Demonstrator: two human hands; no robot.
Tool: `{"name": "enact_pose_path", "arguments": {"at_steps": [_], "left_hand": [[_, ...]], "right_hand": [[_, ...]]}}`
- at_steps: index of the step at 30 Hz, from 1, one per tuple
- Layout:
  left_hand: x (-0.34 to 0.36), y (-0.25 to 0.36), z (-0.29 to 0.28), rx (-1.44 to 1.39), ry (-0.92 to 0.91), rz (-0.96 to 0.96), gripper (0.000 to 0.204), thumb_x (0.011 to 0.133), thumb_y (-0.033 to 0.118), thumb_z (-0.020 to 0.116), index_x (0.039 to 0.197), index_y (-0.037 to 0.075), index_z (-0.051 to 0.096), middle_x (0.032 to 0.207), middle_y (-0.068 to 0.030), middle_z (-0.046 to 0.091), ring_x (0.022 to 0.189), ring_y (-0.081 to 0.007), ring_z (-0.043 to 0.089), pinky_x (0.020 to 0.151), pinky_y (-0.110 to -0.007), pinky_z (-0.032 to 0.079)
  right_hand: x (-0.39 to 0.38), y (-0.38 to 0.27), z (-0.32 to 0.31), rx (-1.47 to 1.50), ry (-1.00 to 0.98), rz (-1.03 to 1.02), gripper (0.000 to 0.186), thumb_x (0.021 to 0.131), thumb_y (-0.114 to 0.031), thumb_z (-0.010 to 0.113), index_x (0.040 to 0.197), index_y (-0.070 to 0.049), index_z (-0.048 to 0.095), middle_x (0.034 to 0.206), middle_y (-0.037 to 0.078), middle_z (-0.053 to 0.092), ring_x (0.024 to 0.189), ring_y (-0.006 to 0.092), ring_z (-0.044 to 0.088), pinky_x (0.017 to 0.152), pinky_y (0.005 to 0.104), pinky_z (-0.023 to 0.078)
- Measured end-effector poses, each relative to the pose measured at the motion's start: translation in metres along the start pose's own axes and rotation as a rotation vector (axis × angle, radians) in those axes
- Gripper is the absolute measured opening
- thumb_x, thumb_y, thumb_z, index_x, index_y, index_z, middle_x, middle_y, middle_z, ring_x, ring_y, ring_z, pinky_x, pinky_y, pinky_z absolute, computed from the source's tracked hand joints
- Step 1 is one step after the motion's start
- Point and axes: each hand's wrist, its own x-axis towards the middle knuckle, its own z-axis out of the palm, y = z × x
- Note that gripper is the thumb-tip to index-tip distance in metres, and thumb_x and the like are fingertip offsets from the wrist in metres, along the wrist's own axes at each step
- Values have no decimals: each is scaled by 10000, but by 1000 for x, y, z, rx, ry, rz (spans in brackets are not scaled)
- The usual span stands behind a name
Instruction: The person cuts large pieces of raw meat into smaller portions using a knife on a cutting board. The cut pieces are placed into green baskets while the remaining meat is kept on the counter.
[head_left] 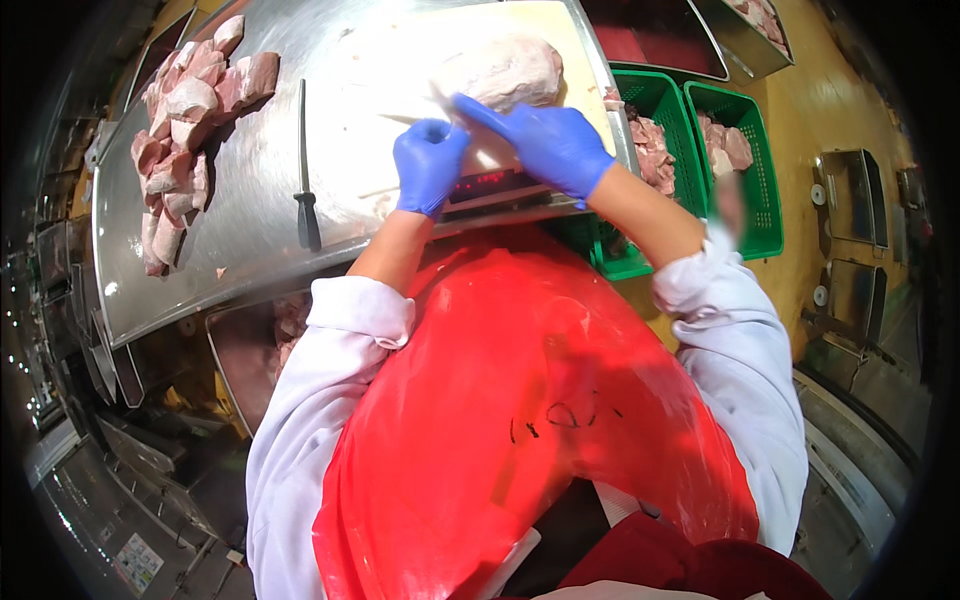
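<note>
Both my hands wear blue gloves and are over a white cutting board [345,130]. My left hand [430,165] is closed, fingertips pinched together at the board's near part; what they hold, if anything, is hidden. My right hand [555,145] is curled with its index finger stretched leftward. Just past that fingertip shows a thin grey knife blade [440,98], partly lost in glare; the handle is hidden in the hand. A large pale piece of raw meat [510,70] lies on the board, just beyond my right hand.
A sharpening steel [305,170] with a black handle lies left of the board on the metal table [250,215]. Cut meat pieces [185,120] are heaped farther left. Right of the table stand green crates [765,190] with meat. A red digital display [480,182] sits near my wrists.
</note>
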Motion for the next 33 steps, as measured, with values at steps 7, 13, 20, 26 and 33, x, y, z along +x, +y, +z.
{"name": "enact_pose_path", "arguments": {"at_steps": [7, 13, 20, 26, 33], "left_hand": [[6, -4, -55, 33, 6, -65, 165, 817, 138, 721, 769, -9, 666, 640, -58, 644, 561, -97, 576, 515, -274, 467], [12, 12, -76, 143, -162, -27, 155, 840, 135, 702, 840, -5, 636, 662, -62, 642, 541, -121, 614, 506, -278, 486], [26, 18, -85, 266, -71, 167, 262, 852, 182, 727, 973, -14, 602, 733, -74, 645, 558, -129, 625, 539, -290, 513], [43, 12, -88, -41, 67, 210, 204, 867, 115, 735, 908, 36, 552, 694, -20, 577, 556, -79, 581, 481, -261, 469], [42, 25, -26, 290, -98, 268, 408, 795, 324, 831, 919, 3, 613, 735, -82, 633, 631, -136, 584, 610, -296, 501]], "right_hand": [[-129, 37, -31, -100, -276, 146, 841, 859, 2, 560, 1574, -344, 282, 897, 159, 662, 623, 358, 644, 558, 461, 526], [-91, 3, -5, 297, 232, 110, 787, 900, -85, 583, 1587, -281, 252, 793, 160, 645, 647, 349, 652, 585, 452, 529], [5, -45, 33, 130, 264, 333, 769, 914, -120, 583, 1593, -254, 246, 723, 152, 595, 590, 356, 618, 562, 489, 523], [-86, -76, 37, 90, -32, 406, 865, 852, -39, 551, 1608, -246, 186, 671, 163, 582, 557, 385, 616, 529, 507, 527], [-154, -72, 17, 393, 114, 456, 781, 910, -78, 578, 1598, -230, 242, 714, 191, 598, 605, 381, 607, 592, 471, 509]]}}
